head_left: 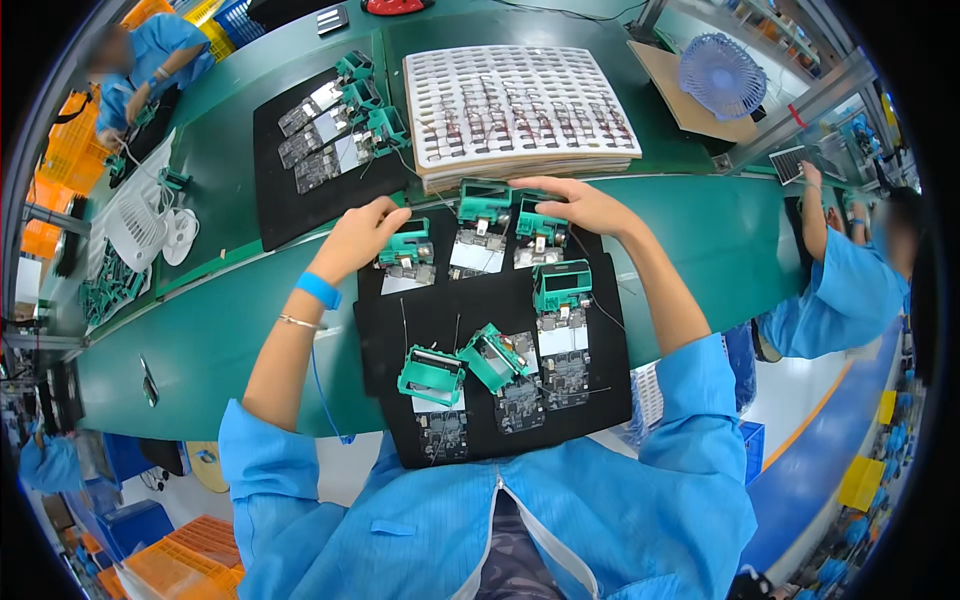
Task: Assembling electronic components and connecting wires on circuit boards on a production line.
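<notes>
Two black mats lie before me with several circuit boards joined to green plastic frames. At the far left of this group, my left hand (358,238) is closed on the end of a green plastic frame (408,242), which sits over a board with a white label. My right hand (588,208) reaches in from the right, thumb and fingers around another green frame (541,220). Between the hands stands a third green frame (485,202). Closer to me on the near mat (385,345), three more frames lie, two of them tilted (432,377) (494,358), with thin wires sticking out.
A white slotted tray (515,100) holding rows of small wired parts stands beyond my hands. Left of it, another black mat (275,205) carries similar boards. A white fan (140,225) and a blue fan grille (722,75) stand farther off. Co-workers sit at left and right.
</notes>
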The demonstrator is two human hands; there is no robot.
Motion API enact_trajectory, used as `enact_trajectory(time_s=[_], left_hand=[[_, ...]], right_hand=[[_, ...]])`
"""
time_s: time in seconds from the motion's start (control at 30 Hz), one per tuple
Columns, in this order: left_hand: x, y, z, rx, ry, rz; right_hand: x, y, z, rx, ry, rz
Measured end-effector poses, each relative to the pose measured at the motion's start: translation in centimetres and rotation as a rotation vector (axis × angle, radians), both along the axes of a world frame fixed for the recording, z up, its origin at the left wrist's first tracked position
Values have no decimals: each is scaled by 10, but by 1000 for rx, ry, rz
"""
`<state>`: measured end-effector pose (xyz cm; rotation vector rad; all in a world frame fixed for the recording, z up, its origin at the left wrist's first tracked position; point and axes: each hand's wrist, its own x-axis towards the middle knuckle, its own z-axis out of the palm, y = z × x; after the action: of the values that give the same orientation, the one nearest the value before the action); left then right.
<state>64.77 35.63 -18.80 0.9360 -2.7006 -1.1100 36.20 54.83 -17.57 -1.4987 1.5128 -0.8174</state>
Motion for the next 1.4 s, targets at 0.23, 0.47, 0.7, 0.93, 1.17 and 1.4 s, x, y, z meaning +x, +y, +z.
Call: enact_trajectory(time_s=[0.23,0.47,0.7,0.93,1.17,1.4], left_hand=[[68,73,34,-474,420,-105],[101,138,9,-502,271,-464],[89,121,47,417,186,-129],[63,77,32,615,181,-13],[72,60,32,634,107,-75],[58,80,30,-209,113,-201]], right_hand=[[76,45,29,-635,764,-387],[177,110,2,-537,846,28],[143,88,29,-327,200,-103],[117,61,12,-47,-33,-131],[109,17,49,-220,792,-126],[40,-138,32,-816,1311,151]])
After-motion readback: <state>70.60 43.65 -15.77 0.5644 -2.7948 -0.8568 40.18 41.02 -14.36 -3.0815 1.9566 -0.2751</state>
